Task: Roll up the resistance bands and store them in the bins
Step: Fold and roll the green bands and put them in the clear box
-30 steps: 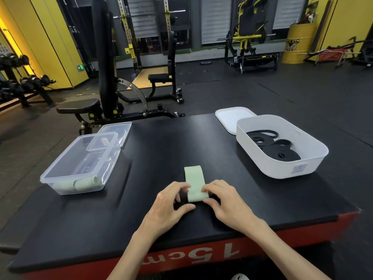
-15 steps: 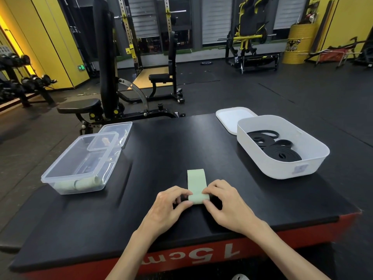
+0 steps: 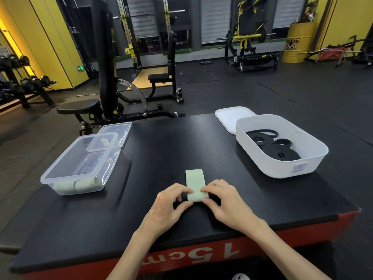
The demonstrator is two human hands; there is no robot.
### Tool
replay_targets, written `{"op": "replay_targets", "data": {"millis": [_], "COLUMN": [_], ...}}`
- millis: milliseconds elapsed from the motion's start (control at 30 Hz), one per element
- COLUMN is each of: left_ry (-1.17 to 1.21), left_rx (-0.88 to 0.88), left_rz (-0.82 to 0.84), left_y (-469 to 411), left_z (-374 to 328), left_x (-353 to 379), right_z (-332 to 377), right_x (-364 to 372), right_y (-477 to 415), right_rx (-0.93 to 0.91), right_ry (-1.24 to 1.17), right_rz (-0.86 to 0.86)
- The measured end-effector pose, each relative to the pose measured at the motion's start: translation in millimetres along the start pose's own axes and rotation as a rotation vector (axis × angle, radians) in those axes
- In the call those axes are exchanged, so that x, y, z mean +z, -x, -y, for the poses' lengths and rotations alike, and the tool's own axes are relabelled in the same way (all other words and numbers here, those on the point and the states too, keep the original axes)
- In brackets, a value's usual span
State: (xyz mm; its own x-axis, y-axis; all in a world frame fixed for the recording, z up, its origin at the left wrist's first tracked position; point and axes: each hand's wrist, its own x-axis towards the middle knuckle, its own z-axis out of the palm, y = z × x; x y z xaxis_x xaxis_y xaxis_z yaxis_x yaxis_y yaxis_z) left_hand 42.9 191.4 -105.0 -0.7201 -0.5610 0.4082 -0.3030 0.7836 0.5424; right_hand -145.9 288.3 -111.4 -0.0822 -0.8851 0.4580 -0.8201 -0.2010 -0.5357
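Observation:
A pale green resistance band (image 3: pixel 195 181) lies flat on the black platform (image 3: pixel 161 154), its near end rolled into a short tube. My left hand (image 3: pixel 169 207) pinches the left side of that roll with thumb and fingers. My right hand (image 3: pixel 226 201) pinches the right side. A clear plastic bin (image 3: pixel 66 168) at the left holds rolled green bands (image 3: pixel 80 185). A white bin (image 3: pixel 314 156) at the right holds coiled black bands (image 3: pixel 280 153).
A clear lid (image 3: pixel 119 131) leans on the clear bin's far end. A white lid (image 3: pixel 232 118) lies behind the white bin. A weight bench (image 3: pixel 80 107) stands just beyond the platform's far left. The platform's red front edge (image 3: pixel 201 257) is close to me.
The roll at the near end has grown and the flat part of the green band has become shorter. Both hands stay on the roll.

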Motion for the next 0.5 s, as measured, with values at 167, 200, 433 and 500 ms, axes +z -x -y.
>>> {"op": "replay_targets", "data": {"millis": [167,200,433,500], "left_ry": [0.017,0.022,0.038,0.027], "left_rx": [-0.018,-0.021,-0.018,-0.003], "left_rz": [-0.009,-0.009,-0.003,0.001], "left_y": [-1.1,-0.7,4.2,4.9], "left_z": [0.3,-0.6,-1.0,-0.3], "left_x": [0.0,-0.4,-0.4,0.1], "right_z": [0.7,0.6,2.6,2.1], "right_x": [0.0,-0.2,-2.6,-2.4], "right_y": [0.2,0.5,4.1,3.6], "right_rx": [-0.003,-0.002,-0.015,-0.011], "right_ry": [0.017,0.018,0.023,0.015], "right_rz": [0.025,0.025,0.067,0.069]}}
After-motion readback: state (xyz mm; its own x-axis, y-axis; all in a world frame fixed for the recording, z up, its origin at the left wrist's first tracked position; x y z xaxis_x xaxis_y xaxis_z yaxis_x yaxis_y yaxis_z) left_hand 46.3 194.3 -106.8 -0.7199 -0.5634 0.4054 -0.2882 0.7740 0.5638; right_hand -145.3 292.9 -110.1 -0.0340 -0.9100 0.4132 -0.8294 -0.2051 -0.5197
